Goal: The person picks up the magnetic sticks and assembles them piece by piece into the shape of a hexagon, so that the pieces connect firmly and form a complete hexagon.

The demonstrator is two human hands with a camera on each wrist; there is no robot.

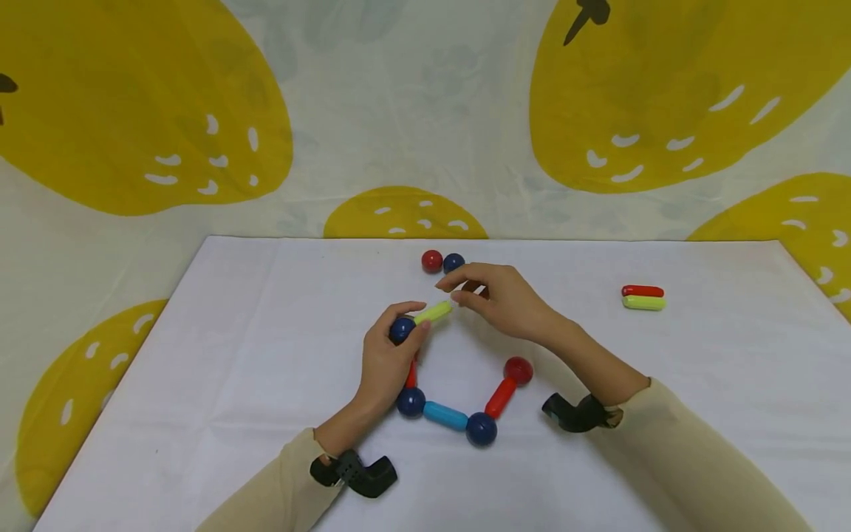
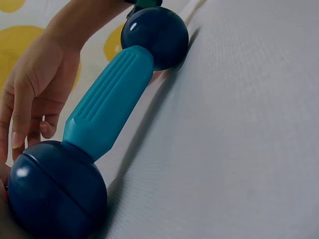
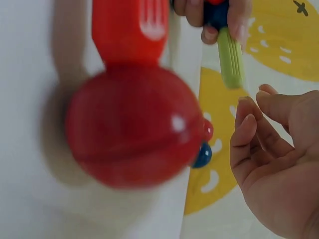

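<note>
My left hand (image 1: 384, 363) grips a dark blue ball (image 1: 402, 330) between thumb and fingers. From that ball a yellow-green rod (image 1: 433, 312) points up and to the right. Just off the rod's free tip is my right hand (image 1: 508, 301), its fingers loosely bent and holding nothing. Below the left hand, a red rod (image 1: 411, 376) leads down to another blue ball (image 1: 411, 402), partly covered by the hand. A light blue rod (image 2: 107, 102) continues the chain to a third blue ball (image 2: 155, 37). From there a red rod (image 1: 501, 397) ends in a red ball (image 3: 134, 127).
At the back of the white table (image 1: 279, 295), a loose red ball (image 1: 432, 261) sits beside a dark blue ball (image 1: 453, 262), which the right fingers partly overlap. Far right, a red rod (image 1: 642, 291) and a yellow-green rod (image 1: 643, 303) lie side by side.
</note>
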